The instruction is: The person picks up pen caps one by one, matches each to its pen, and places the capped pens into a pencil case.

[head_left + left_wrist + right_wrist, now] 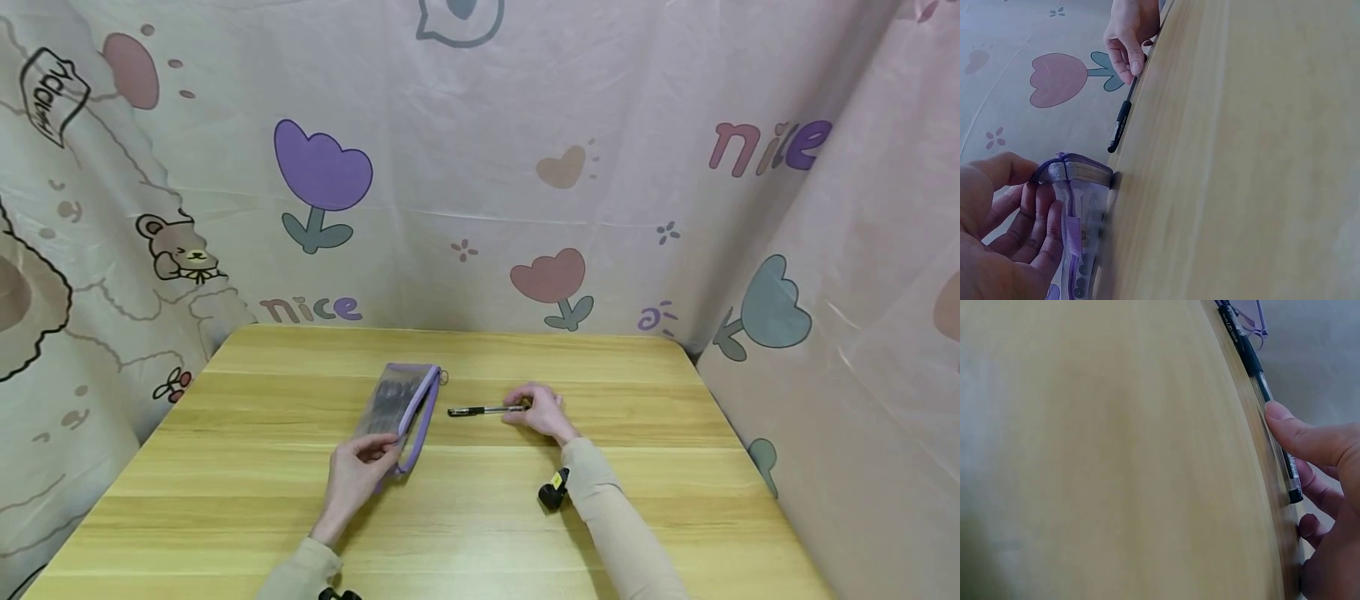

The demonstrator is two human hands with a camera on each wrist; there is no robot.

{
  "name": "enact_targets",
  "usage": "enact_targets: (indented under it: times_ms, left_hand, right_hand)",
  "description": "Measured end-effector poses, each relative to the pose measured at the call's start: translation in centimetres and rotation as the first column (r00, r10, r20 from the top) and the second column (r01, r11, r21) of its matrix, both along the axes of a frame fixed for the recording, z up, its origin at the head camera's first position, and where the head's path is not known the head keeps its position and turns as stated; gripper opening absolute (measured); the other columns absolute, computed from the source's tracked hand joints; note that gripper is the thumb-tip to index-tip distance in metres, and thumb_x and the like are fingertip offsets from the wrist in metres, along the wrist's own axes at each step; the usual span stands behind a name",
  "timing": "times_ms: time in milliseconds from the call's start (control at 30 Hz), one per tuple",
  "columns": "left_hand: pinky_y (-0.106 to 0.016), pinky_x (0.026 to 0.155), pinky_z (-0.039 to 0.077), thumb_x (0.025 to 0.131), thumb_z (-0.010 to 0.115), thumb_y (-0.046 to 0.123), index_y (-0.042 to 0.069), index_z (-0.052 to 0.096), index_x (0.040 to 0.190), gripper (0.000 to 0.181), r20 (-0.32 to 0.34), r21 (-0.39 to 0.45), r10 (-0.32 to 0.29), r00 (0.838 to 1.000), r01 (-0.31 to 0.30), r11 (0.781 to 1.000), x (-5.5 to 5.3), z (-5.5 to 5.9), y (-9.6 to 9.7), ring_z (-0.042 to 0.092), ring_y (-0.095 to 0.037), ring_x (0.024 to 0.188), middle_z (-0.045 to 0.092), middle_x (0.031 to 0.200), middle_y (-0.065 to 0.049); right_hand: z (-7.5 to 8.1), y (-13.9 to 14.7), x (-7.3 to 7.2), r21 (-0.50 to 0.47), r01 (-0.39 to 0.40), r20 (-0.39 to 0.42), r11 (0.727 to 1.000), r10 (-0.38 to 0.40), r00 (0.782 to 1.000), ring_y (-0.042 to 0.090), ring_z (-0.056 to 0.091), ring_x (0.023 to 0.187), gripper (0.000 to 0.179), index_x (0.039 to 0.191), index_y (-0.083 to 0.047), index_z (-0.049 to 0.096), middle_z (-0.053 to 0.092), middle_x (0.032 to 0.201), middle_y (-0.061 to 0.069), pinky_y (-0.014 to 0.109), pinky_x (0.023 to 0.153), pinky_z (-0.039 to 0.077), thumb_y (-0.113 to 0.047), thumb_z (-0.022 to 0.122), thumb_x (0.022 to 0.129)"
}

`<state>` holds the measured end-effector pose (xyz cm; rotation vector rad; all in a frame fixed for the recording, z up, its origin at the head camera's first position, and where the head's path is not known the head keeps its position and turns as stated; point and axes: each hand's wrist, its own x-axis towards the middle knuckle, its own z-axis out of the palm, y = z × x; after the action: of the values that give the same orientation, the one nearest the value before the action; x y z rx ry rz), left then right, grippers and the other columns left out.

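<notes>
A see-through pencil case (381,402) with purple zip edging lies on the wooden table, dark items showing through its side. My left hand (356,473) pinches the near end of its zipped edge between thumb and fingers; the left wrist view shows the case's end (1088,172) at the fingertips. To the right of the case, my right hand (542,412) pinches a clear pen (472,411) with a black grip near its rear end. The pen's capped tip points left toward the case. In the right wrist view, the thumb (1297,434) presses along the pen's barrel.
The wooden table (480,533) extends around both hands. Printed curtains (450,167) hang behind it and at both sides. A black wrist camera (553,492) sits by the right sleeve, and another (339,594) shows at the left sleeve.
</notes>
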<state>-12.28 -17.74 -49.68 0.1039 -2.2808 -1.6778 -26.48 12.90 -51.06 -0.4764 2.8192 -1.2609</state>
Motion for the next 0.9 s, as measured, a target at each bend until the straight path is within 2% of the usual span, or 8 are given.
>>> enact_targets:
  times_ms: [433,667,900]
  left_hand:
    - [-0.012,0.064,0.053,0.083,0.076,-0.002,-0.002,0.077,0.099,0.015,0.015,-0.006,-0.009,1.0,0.009,1.0,-0.01,0.13,-0.09,0.063,0.003,0.068,0.074,0.087,-0.019]
    - [-0.012,0.065,0.053,0.084,0.076,-0.001,-0.002,0.077,0.1,0.015,0.024,0.002,-0.016,1.0,0.016,1.0,0.12,0.23,-0.07,0.063,0.003,0.069,0.075,0.089,-0.018]
    - [-0.013,0.065,0.053,0.085,0.076,0.0,-0.001,0.077,0.1,0.015,0.025,-0.008,-0.017,1.0,0.017,1.0,0.2,0.17,-0.06,0.063,0.003,0.07,0.075,0.09,-0.017]
  right_hand:
    - [-0.01,-0.59,-0.02,-0.025,0.029,-0.006,0.999,-0.029,1.0,0.025,0.058,0.102,0.016,0.083,-0.014,0.077,0.072,0.094,0.001,0.06,0.104,0.018,-0.015,0.089,0.073]
    - [-0.11,-0.44,0.14,-0.055,0.031,0.008,0.998,-0.03,1.0,0.021,0.06,0.097,0.011,0.082,-0.015,0.077,0.072,0.091,0.0,0.054,0.104,0.02,-0.014,0.086,0.076]
    - [-0.28,0.17,0.38,-0.051,-0.013,-0.026,0.999,0.012,1.0,0.015,0.06,0.087,0.007,0.082,-0.012,0.076,0.072,0.085,0.002,0.051,0.098,0.024,-0.01,0.082,0.08]
